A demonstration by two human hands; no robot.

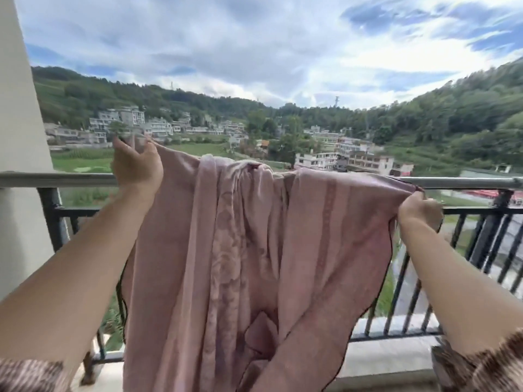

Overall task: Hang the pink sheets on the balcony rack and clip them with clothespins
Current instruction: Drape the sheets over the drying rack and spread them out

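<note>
beside a pillar (17, 137), left hand (137, 165) and right hand (418, 209) grip pink sheet (240, 250) over rail (56, 179).

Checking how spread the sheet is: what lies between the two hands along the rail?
In the head view, the pink sheet spans from left hand to right hand, draped over the silver rail, bunched near the middle.

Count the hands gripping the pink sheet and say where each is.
2. The left hand pinches the sheet by its top edge above the rail; the right hand grips its right corner just below the rail. No others show.
</note>
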